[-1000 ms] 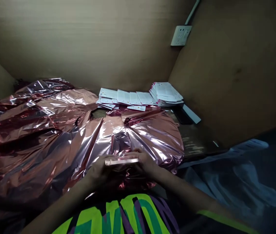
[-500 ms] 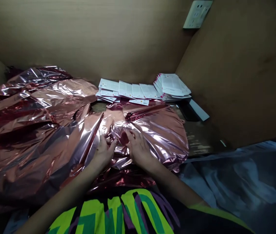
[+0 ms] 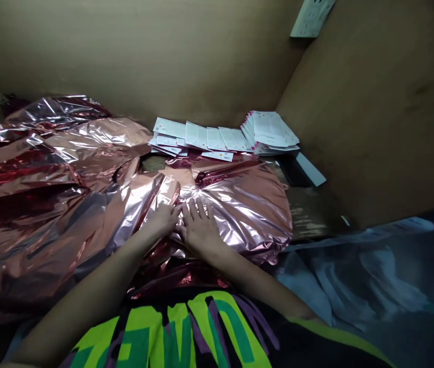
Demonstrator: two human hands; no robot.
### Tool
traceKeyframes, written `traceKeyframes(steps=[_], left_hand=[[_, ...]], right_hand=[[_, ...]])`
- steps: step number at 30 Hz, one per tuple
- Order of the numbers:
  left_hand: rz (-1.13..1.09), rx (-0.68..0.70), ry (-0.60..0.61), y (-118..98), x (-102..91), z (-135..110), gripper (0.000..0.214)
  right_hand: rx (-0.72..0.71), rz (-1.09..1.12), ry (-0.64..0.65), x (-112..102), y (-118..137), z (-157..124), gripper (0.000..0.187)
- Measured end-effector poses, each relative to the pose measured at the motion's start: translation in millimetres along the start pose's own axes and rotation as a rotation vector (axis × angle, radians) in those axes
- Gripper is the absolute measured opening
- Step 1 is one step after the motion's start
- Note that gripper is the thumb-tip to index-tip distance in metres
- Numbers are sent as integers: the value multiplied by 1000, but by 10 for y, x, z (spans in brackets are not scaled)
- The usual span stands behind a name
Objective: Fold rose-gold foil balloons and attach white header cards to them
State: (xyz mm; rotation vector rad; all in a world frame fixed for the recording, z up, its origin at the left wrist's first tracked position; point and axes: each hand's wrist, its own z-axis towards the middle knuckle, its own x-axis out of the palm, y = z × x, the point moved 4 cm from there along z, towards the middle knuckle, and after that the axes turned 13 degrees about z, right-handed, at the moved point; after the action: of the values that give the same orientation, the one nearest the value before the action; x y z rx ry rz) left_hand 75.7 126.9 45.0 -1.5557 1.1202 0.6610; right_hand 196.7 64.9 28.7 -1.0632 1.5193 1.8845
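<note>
White cards: print too small; shirt letters seemingly illegible.

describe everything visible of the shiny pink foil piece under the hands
The pink foil piece is shiny, metallic-looking rose film, creased and crinkled, lying flat beside a heap of similar foil. Its far edge nears a row of white cards. The left hand and right hand press flat on it, palms down.

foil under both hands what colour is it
Shiny rose-gold pink, metallic and crinkled; the foil shows best in the head view.
</note>
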Motion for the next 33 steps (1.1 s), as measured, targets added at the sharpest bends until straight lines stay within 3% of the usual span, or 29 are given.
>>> traceKeyframes(steps=[5, 7, 10, 12, 16, 18, 21, 23, 24, 26, 28, 29, 31, 32, 33], left_hand=[[-23, 21, 283, 86, 37, -264, 49], [-25, 110, 290, 141, 78, -439, 38], [16, 210, 188, 201, 115, -646, 25], [10, 186, 163, 216, 132, -725, 21], [-240, 35, 304, 151, 238, -825, 31], [-383, 8, 230, 79, 258, -828, 36], [-372, 140, -68, -75, 99, -755, 38], [-270, 314, -167, -251, -118, -675, 34], [-227, 432, -151, -375, -240, -625, 32], [-166, 675, -5, -693, -463, -492, 27], [-174, 812, 250, -1088, -575, -253, 26], [-225, 802, 382, -1310, -572, -66, 26], [-410, 618, 555, -1796, -442, 455, 29], [-538, 463, 539, -2042, -333, 777, 31], [-642, 282, 400, -2267, -220, 1119, 32]], right_hand=[[-16, -3, 33, 73, -88, -82, 68], [-15, -2, 41, 73, -116, -100, 66], [-24, -5, 70, 66, -132, -74, 62], [-28, -5, 85, 61, -136, -49, 60], [-47, 34, 78, 46, -78, -66, 57], [-29, 95, 58, 11, -33, -93, 54], [47, 316, -17, -184, -86, -82, 47], [97, 620, -114, -467, -273, -51, 46], [110, 821, -146, -634, -407, -47, 51], [87, 1273, -104, -945, -688, -78, 69], [-1, 1658, 33, -1172, -924, -150, 71], [-43, 1797, 66, -1250, -1034, -186, 64], [-57, 1998, -86, -1334, -1280, -216, 51], [-26, 2072, -229, -1339, -1405, -214, 46], [15, 2134, -371, -1325, -1520, -203, 42]])
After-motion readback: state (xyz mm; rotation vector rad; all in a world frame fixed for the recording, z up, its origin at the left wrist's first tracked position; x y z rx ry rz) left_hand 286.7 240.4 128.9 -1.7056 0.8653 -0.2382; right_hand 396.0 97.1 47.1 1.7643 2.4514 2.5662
